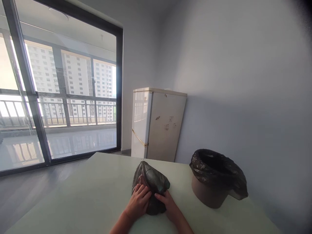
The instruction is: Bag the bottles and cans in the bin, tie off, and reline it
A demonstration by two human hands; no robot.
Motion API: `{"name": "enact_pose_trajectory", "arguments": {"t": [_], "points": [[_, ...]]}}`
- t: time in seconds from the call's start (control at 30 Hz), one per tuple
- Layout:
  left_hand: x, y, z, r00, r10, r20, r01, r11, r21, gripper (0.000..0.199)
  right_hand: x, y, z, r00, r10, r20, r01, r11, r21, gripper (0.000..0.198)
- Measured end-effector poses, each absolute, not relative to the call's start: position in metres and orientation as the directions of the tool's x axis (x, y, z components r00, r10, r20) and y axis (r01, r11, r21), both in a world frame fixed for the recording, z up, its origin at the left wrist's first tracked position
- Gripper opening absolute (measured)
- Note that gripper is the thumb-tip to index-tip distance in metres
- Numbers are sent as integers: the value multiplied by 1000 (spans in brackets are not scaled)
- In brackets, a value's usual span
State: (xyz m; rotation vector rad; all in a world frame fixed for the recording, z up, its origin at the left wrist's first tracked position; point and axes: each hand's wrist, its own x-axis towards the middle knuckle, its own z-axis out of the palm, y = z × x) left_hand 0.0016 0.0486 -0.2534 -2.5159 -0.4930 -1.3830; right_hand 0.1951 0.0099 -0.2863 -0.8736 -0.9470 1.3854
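A black, thin, shiny plastic bag (155,180) sits bunched up on the table in front of me. Reddish and dark green shapes show through its film, but I cannot make out what they are. The curled fingers of my left hand (140,200) grip the near left side of the bag. On the right side, my right hand (167,203) holds the bag with its thumb on top; its other fingers are mostly hidden behind the plastic.
A pale green table (102,191) spreads under my hands. To the right stands a brown bin (208,193) lined with a black bag (214,169) folded over its rim. Behind the table are a white fridge (165,126), a grey wall and a sliding glass door (80,110).
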Motion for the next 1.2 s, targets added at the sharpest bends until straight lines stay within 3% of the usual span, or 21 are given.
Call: {"name": "enact_pose_trajectory", "arguments": {"t": [0.23, 0.4, 0.5, 0.63, 0.77, 0.9, 1.07, 1.2], "points": [[0, 49, -246, 516, 205, 832, 326, -945, 31, 21, 191, 6, -270, -71, 993, 90, -260, 68, -963, 56], [3, 40, -235, 567, 353, 745, 349, -921, 171, 27, 194, 7, -274, -122, 991, 59, -363, 11, -932, 53], [4, 41, -235, 583, 340, 738, 354, -924, 146, 36, 199, 8, -282, -51, 999, 11, -418, -11, -909, 48], [4, 47, -242, 525, 287, 801, 370, -925, 89, 27, 205, 9, -293, 49, 997, -58, -427, -31, -904, 40], [-1, 50, -247, 386, 315, 867, 418, -898, 140, 22, 206, 11, -294, 115, 993, -36, -403, 14, -915, 46], [-9, 55, -253, 191, 439, 878, 462, -829, 314, 22, 209, 16, -287, 207, 978, 19, -351, 93, -932, 54], [-23, 76, -262, -190, 673, 715, 420, -603, 678, 12, 219, 17, -274, 243, 966, 89, -340, 171, -925, 46], [-36, 100, -264, -347, 668, 658, 392, -534, 749, 17, 229, 11, -266, 286, 953, 105, -371, 211, -904, 42]]}}
